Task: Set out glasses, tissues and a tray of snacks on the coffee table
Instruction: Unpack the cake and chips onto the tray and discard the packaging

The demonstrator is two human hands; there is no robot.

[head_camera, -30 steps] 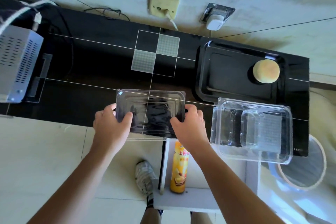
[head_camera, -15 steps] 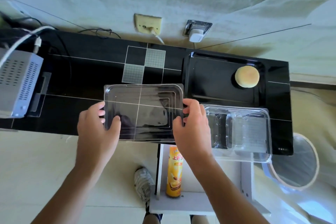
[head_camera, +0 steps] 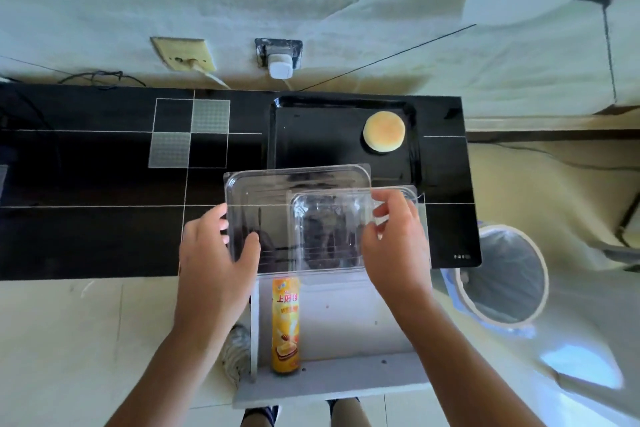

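A clear plastic lid [head_camera: 266, 198] hangs over the black coffee table [head_camera: 104, 218], held at both ends. My left hand [head_camera: 218, 253] grips its left edge and my right hand [head_camera: 394, 236] pinches its right edge. The lid overlaps a clear plastic snack container [head_camera: 329, 229] that sits by the table's near edge. Behind them lies a black tray [head_camera: 311, 135] with one round pale bun [head_camera: 383, 131] in its far right corner.
A yellow chip can [head_camera: 285, 322] lies on a grey shelf [head_camera: 346, 378] below the table edge. A lined waste bin [head_camera: 502, 274] stands at the right. A wall socket [head_camera: 183, 54] and a white charger [head_camera: 280, 66] are behind the table.
Both hands have carried the lid to the right, from bare table left of the container to a spot overlapping it. The grey box at the left has left the view.
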